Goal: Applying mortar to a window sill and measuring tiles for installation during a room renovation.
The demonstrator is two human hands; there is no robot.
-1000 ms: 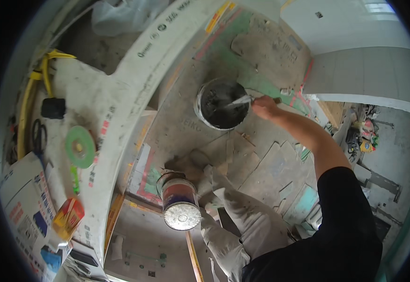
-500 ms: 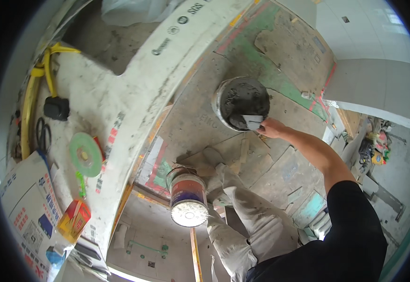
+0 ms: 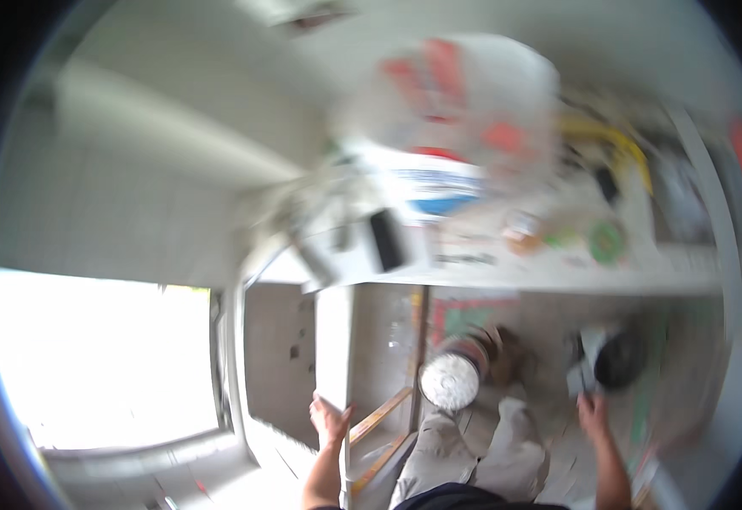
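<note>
My right hand (image 3: 594, 412) is closed around the handle of a trowel (image 3: 579, 380), whose pale blade shows just beyond the fingers. Beside the blade stands a bucket of dark grey mortar (image 3: 621, 359), blurred by motion. On the left, my left hand (image 3: 330, 420) is raised near the lower end of a white upright panel (image 3: 334, 340). Its thumb and fingers look spread apart, and I see nothing held in it. Whether it touches the panel is unclear. A pail with a whitish round top (image 3: 451, 381) is in front of my legs, between the hands.
A white counter (image 3: 558, 276) runs across ahead, carrying a large plastic bag (image 3: 473, 110), a green disc (image 3: 606, 243) and a yellow-handled tool (image 3: 622, 140). Yellow-brown strips (image 3: 379, 414) lie between my left hand and legs. A bright window (image 3: 103, 357) fills the far left.
My view has swung left, bringing the window and my left hand into sight. My right hand has drawn the trowel out of the bucket to beside it.
</note>
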